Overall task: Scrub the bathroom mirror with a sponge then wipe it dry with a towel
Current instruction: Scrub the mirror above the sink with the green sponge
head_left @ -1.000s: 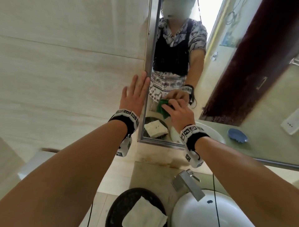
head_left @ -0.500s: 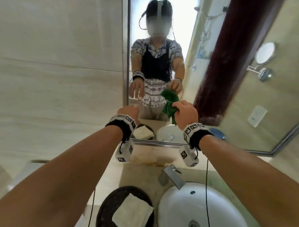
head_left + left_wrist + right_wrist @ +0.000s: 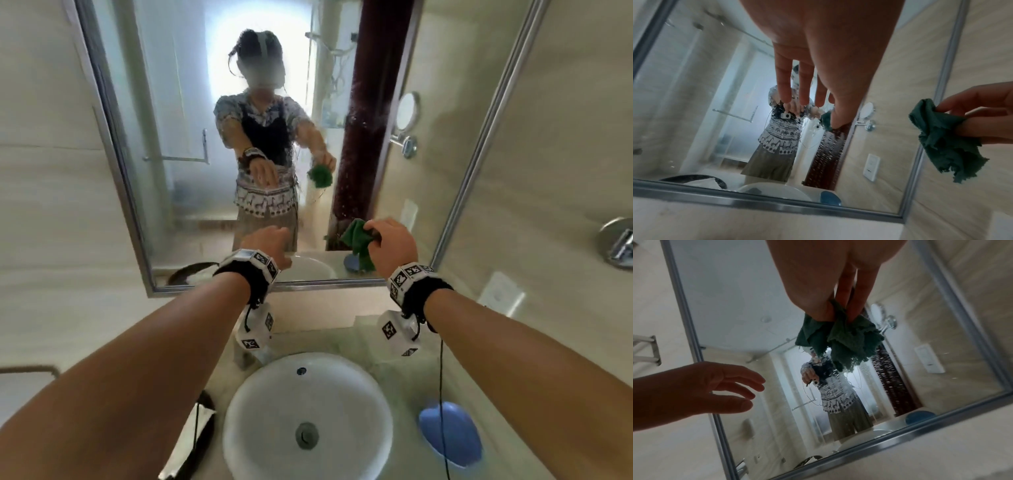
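The steel-framed mirror (image 3: 164, 144) hangs on the tiled wall, its glass hazy and speckled with droplets near the middle. My right hand (image 3: 371, 234) pinches a crumpled green scrubbing cloth (image 3: 356, 236) in front of the mirror's lower right part, clear of the glass. From the right wrist, the cloth (image 3: 840, 340) dangles below thumb and fingers. My left hand (image 3: 279, 240) hovers open to its left, fingers straight (image 3: 801, 91), holding nothing and off the glass. A white towel (image 3: 202, 425) lies in a black bowl at the lower left, mostly hidden by my left arm.
A white round basin (image 3: 308, 421) sits on the counter below my hands, with the tap behind my left wrist. On the counter at the right lies a blue soap dish (image 3: 452, 435). A socket plate (image 3: 503, 294) and chrome fitting (image 3: 616, 243) are on the right wall.
Both hands have come off the mirror's left edge and drawn back over the basin. The left hand left the wall; the right hand carried the green cloth rightward, off the glass.
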{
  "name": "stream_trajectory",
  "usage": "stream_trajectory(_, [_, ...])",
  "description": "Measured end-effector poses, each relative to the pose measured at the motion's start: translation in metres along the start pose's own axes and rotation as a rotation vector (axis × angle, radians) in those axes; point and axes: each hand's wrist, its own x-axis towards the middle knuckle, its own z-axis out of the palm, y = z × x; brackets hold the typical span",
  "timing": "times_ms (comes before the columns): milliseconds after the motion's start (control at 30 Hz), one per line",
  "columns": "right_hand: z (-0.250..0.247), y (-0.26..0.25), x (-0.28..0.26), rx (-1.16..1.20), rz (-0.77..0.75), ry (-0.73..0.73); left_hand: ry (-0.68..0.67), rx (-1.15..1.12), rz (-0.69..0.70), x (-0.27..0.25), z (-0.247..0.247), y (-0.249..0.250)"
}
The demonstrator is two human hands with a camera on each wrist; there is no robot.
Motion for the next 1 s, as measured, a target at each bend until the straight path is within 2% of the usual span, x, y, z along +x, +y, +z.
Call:
stream_trajectory(100, [-0.034, 0.046, -0.020, 0.009, 0.046, 0.015, 0.039, -0.039, 0.028, -0.002, 0.009, 0.053])
stream_trajectory(233, [-0.065, 0.089, -0.033, 0.016, 0.104, 0.010, 0.064, -0.055, 0.053, 0.007, 0.013, 0.099])
stream_trajectory(400, [-0.077, 0.137, -0.033, 0.025, 0.168, 0.039, 0.095, -0.030, 0.076, 0.033, 0.022, 0.139])
stream_trajectory(633, [-0.051, 0.198, -0.012, 0.000, 0.207, 0.022, 0.114, -0.012, 0.075, 0.099, 0.068, 0.169])
stream_trajectory(867, [-0.013, 0.249, 0.032, -0.008, 0.241, -0.008, 0.184, 0.027, 0.034, 0.159, 0.112, 0.177])
stream_trajectory(1000, [0.009, 0.270, 0.056, 0.024, 0.251, 0.029, 0.205, 0.045, -0.022, 0.179, 0.134, 0.177])
